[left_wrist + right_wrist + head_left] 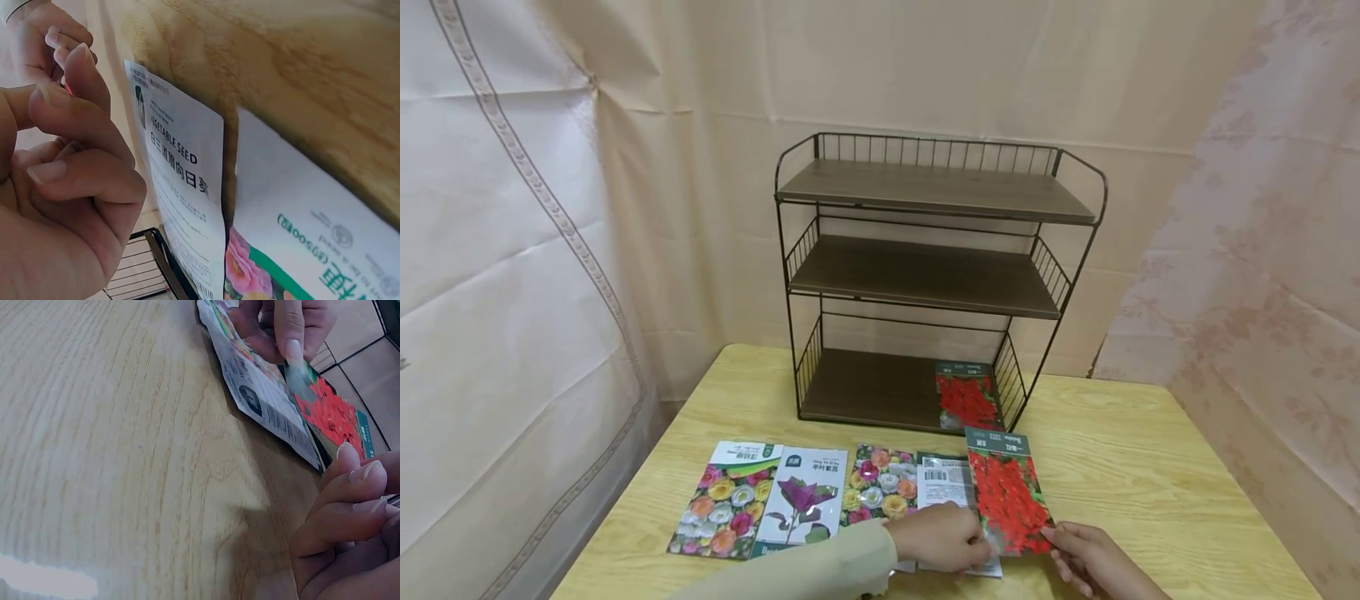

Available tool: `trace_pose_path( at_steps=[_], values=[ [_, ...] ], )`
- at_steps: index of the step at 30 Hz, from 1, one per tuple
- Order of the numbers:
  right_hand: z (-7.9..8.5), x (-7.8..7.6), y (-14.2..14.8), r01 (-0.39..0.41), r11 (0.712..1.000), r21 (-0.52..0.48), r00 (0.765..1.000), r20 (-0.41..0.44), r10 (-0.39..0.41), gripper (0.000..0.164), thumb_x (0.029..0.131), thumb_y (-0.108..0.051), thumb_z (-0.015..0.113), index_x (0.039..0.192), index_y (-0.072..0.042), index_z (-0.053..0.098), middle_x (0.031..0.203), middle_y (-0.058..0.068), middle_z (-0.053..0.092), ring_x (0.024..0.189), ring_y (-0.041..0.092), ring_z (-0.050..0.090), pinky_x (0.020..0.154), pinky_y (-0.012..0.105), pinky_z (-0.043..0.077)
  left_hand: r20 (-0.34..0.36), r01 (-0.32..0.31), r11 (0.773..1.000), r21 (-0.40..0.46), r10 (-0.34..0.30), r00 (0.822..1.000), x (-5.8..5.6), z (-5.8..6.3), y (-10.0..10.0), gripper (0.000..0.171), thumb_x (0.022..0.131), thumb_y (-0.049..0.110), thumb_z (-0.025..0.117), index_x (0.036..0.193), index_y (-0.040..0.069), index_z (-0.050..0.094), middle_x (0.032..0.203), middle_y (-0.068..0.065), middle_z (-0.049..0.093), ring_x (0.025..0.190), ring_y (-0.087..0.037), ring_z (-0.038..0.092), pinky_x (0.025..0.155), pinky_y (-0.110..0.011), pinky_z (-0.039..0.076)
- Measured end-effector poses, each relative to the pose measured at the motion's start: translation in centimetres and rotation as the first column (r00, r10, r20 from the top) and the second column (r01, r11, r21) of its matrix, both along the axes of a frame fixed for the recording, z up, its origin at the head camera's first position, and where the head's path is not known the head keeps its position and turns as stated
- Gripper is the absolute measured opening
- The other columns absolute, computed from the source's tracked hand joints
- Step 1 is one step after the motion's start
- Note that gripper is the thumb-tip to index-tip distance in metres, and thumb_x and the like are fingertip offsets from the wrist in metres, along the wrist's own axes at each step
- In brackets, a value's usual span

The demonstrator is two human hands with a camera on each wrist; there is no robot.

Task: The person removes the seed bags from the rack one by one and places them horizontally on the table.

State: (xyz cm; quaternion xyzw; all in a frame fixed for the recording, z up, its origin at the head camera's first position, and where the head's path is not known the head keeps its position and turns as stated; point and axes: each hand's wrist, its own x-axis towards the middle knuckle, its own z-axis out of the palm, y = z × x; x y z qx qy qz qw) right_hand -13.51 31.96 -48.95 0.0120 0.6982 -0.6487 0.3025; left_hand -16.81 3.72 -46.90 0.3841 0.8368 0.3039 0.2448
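Note:
Both hands hold a red-flower seed packet, tilted above the table in front of the rack. My left hand pinches its lower left corner; in the right wrist view that thumb lies on the packet. At the lower right edge, my right hand grips it between thumb and fingers. Partly under the held packet and left hand lies a seed packet with its white, barcoded back upward. Close by on the left is a rose-patterned packet, its lower part hidden by the left forearm.
A three-tier rack with dark boards stands at the back of the wooden table. Another red-flower packet lies at the right of its bottom shelf. Farther left lie a purple-leaf packet and a mixed-flower packet.

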Motion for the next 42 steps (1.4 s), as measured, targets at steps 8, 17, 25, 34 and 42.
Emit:
trace_pose_path(
  at_steps=[8,17,25,34,42],
  values=[
    [-0.1,0.3,0.7,0.003,0.999,-0.047,1.000,0.024,-0.002,0.027,0.110,-0.025,0.050,0.088,-0.013,0.060,0.073,-0.004,0.059,0.053,0.002,0.044,0.049,0.016,0.039,-0.046,-0.035,0.998,-0.048,0.033,0.998,0.4,-0.2,0.7,0.047,0.108,0.034,0.053,0.064,0.020,0.064,0.050,0.012,0.058,0.037,-0.002,0.034,0.041,-0.021,0.034],
    [-0.6,0.6,1.5,0.013,0.995,-0.097,0.999,0.044,-0.009,0.028,0.110,-0.026,0.049,0.087,-0.014,0.061,0.074,-0.005,0.060,0.054,0.002,0.045,0.050,0.015,0.040,-0.098,-0.085,0.995,-0.059,0.079,0.992,0.9,-0.8,1.8,0.053,0.108,0.035,0.053,0.057,0.020,0.055,0.045,0.013,0.052,0.037,-0.004,0.037,0.043,-0.021,0.036],
    [-1.2,1.1,1.9,0.055,0.996,-0.064,0.997,0.051,-0.052,0.029,0.109,-0.024,0.051,0.085,-0.012,0.061,0.071,-0.005,0.061,0.056,0.003,0.049,0.053,0.018,0.039,-0.121,-0.081,0.989,-0.121,0.066,0.990,1.5,-1.3,2.4,0.054,0.109,0.038,0.050,0.058,0.020,0.057,0.048,0.012,0.050,0.048,-0.005,0.049,0.051,-0.019,0.042],
    [-1.3,1.0,1.8,0.065,0.996,-0.056,0.997,0.049,-0.063,0.029,0.109,-0.025,0.051,0.085,-0.012,0.061,0.072,-0.005,0.061,0.057,0.003,0.049,0.052,0.017,0.039,-0.238,-0.135,0.978,-0.160,0.095,0.967,1.9,-0.9,2.9,0.054,0.108,0.039,0.051,0.057,0.020,0.050,0.052,0.010,0.046,0.049,-0.007,0.045,0.047,-0.024,0.039],
    [-1.3,1.2,1.9,0.099,0.994,-0.035,0.994,0.060,-0.097,0.029,0.109,-0.026,0.051,0.086,-0.012,0.062,0.072,-0.004,0.060,0.057,0.005,0.049,0.053,0.018,0.039,-0.294,-0.182,0.966,-0.186,0.122,0.948,2.1,-0.7,3.5,0.054,0.107,0.040,0.053,0.057,0.019,0.050,0.056,0.008,0.047,0.052,-0.007,0.047,0.048,-0.026,0.039]
  ],
)
